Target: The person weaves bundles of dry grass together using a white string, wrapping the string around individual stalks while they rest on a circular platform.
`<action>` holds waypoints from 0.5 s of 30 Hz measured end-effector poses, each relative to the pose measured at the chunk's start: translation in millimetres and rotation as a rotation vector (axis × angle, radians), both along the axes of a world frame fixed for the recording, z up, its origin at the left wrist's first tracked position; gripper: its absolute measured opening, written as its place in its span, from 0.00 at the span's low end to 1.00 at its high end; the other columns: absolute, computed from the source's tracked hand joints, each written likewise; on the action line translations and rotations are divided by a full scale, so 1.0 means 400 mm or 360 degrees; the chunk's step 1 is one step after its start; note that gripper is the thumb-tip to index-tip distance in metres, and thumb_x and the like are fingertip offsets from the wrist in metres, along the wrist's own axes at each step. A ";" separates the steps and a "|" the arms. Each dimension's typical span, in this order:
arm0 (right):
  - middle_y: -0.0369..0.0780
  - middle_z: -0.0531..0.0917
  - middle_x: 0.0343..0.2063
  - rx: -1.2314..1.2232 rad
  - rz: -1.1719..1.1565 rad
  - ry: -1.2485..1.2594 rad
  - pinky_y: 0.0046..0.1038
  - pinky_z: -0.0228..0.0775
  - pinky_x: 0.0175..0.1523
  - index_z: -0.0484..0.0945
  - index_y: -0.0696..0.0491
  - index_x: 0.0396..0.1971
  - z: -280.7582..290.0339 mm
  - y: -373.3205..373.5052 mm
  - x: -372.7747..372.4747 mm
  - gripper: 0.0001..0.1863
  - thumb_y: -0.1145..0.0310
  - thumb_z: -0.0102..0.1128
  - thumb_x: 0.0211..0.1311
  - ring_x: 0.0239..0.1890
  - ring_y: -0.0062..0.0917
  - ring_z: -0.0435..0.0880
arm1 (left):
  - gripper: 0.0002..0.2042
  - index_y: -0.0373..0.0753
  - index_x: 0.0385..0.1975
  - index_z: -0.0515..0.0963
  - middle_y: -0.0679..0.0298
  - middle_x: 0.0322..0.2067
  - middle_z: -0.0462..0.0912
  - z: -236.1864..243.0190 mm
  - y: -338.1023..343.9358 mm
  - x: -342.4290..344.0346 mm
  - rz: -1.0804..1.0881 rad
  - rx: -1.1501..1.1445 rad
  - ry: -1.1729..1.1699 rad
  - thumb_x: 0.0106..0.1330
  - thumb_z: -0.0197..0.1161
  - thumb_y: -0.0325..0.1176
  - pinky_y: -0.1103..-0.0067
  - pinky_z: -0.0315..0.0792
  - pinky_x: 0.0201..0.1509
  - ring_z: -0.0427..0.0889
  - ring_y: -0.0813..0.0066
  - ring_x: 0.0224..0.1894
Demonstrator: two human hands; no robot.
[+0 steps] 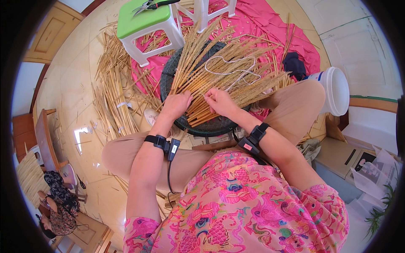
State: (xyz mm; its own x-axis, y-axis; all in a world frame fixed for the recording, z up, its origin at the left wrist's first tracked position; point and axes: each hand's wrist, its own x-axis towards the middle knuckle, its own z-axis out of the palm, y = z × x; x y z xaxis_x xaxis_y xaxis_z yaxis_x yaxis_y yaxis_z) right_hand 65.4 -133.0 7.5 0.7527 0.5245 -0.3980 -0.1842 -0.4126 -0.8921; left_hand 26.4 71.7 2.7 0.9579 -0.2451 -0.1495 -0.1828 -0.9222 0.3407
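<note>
A fan of dry reed stalks with feathery plumes (249,55) lies across a dark round tub (166,71) in front of me. Their cut stems (202,110) point toward me. At the left edge of the stems, my left hand (178,103) is closed, its fingertips pinched against the stalks. My right hand (221,102) hovers over the middle of the stems, thumb and forefinger pressed together. What either pinch holds is too small to make out. A white cord (219,57) loops loosely over the plumes, just beyond my right hand.
Pruning shears (154,5) rest on a green-topped stool (141,19) at the far left. Loose stalks (112,84) litter the floor to the left, and pink cloth (303,46) spreads beneath. A white bucket (336,90) stands right. Another person (63,206) sits at the lower left.
</note>
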 end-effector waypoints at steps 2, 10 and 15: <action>0.37 0.78 0.14 -0.0034 0.0033 -0.0101 0.24 0.67 0.21 0.73 0.59 0.32 -0.018 -0.004 -0.012 0.08 0.70 0.51 0.63 0.14 0.19 0.77 | 0.13 0.37 0.31 0.69 0.52 0.20 0.79 -0.001 -0.004 0.000 0.0001 0.0010 -0.0002 0.68 0.47 0.41 0.60 0.71 0.30 0.80 0.51 0.26; 0.34 0.74 0.13 0.0126 -0.0073 0.0110 0.21 0.62 0.17 0.73 0.58 0.32 -0.039 0.002 -0.009 0.05 0.72 0.52 0.64 0.12 0.15 0.73 | 0.12 0.37 0.31 0.68 0.52 0.19 0.79 -0.003 -0.003 -0.003 -0.0015 0.0006 -0.0045 0.68 0.47 0.40 0.60 0.71 0.28 0.79 0.51 0.25; 0.34 0.75 0.13 0.0111 -0.0088 0.0164 0.20 0.61 0.16 0.73 0.59 0.31 -0.038 0.003 0.002 0.05 0.73 0.53 0.63 0.11 0.16 0.72 | 0.12 0.38 0.30 0.68 0.53 0.18 0.78 0.001 -0.006 -0.005 -0.0008 -0.0008 -0.0107 0.68 0.48 0.41 0.61 0.71 0.28 0.79 0.52 0.24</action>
State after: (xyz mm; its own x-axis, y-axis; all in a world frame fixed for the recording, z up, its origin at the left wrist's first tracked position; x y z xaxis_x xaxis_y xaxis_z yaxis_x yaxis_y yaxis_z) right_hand 66.1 -131.9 -7.5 0.7383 0.5123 -0.4386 -0.2972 -0.3367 -0.8935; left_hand 24.5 69.1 3.1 0.9644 -0.2508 -0.0837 -0.2103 -0.9195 0.3322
